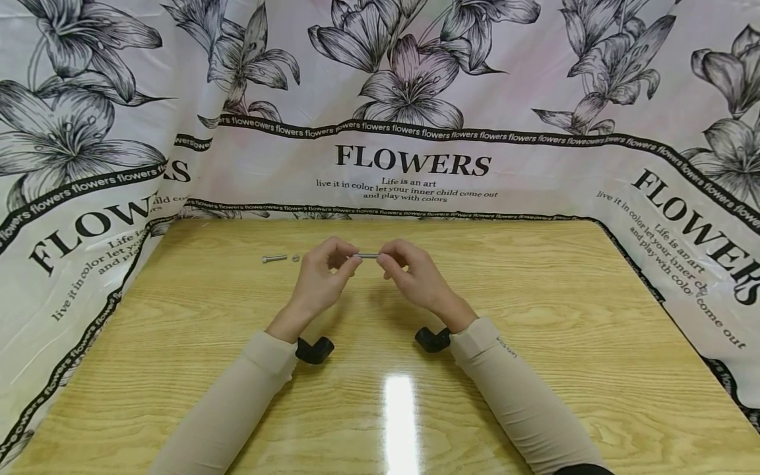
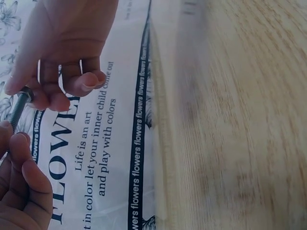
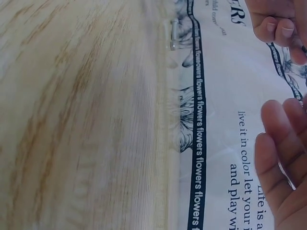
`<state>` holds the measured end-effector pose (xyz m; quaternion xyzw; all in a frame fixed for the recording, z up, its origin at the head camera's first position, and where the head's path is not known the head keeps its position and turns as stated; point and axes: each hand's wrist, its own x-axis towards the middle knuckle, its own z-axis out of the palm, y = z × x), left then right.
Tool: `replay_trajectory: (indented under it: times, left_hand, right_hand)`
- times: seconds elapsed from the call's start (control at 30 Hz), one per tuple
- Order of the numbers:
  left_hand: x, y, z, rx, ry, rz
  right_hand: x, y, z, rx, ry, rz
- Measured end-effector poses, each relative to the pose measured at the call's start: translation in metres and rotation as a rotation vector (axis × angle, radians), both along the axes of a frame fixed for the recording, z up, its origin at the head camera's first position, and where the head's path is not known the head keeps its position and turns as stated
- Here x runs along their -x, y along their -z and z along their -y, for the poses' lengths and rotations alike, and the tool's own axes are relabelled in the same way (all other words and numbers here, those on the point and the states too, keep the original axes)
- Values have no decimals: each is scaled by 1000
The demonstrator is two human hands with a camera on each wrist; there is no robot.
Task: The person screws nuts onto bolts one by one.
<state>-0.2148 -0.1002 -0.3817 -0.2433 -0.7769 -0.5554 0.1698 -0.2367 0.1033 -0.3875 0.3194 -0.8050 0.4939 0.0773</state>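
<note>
A thin metal bolt is held level between both hands above the far half of the table. My left hand pinches its left end between thumb and fingertips. The right end sits in the pinch of my right hand. In the left wrist view the threaded shank shows between the two pinches, with a wider dark piece by the right fingertips; whether that is a nut or the bolt's head I cannot tell. Fingers hide both ends. Left of my left hand, a second bolt and a small nut lie on the table.
The wood-grain table spreads under both arms. White flower-printed cloth rises behind it and on both sides. Dark wrist mounts jut inward from both sleeves. A bright light reflection lies near the table's front.
</note>
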Motion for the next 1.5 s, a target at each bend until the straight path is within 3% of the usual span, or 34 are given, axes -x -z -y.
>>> replay_trajectory:
  times: [0.1,0.43,0.67,0.77,1.0,1.5]
  left_hand:
    - [3,4,1,-2,7,-9]
    - [2,3,-1,-2,-3,18]
    - [-14,-18,-6,13,-8,23]
    - [-19,-25,-7,10,-5,15]
    - [-19,-23,-7,6,0,13]
    - [-20,-24,-8,1,12,4]
  right_hand:
    - [4,4,-2,-21,11,12]
    - [2,3,-2,0,-7,52]
    - [-16,-21,3,45,-58,-23]
    - [-12,-15,2,33,-56,-26]
    - [3,4,-2,-11,-16,13]
    - [2,4,-2,31,-32,-7]
